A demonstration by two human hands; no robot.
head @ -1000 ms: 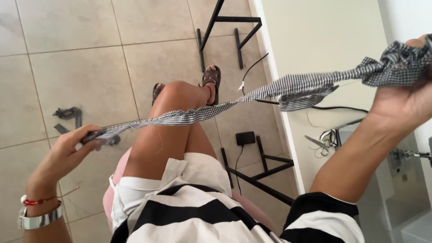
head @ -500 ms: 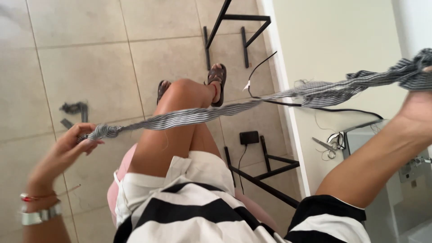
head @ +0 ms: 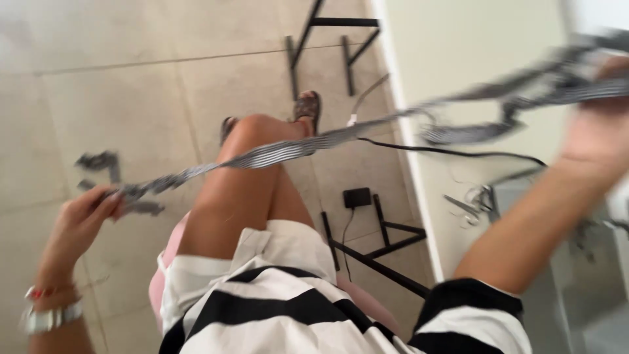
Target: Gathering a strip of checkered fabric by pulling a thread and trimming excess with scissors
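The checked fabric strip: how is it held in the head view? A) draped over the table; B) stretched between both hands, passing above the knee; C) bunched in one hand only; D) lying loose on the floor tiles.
B: the left hand pinches one end of the checked fabric strip and the raised right hand holds the other, so it spans above the knee.

We see a black-and-white checked fabric strip (head: 295, 147) crossing above our bare knee, and beneath that knee the floor tiles (head: 131, 85) are pale beige with thin grey grout lines. Nearer us than the knee, our top (head: 282, 308) has broad black and white stripes, and the stool seat (head: 157, 282) under it is pink. On the wrist left of the knee sit a silver watch (head: 46, 320) and a red cord bracelet (head: 46, 292). Right of the knee, a black table frame (head: 386, 242) stands by a cream tabletop (head: 472, 59).
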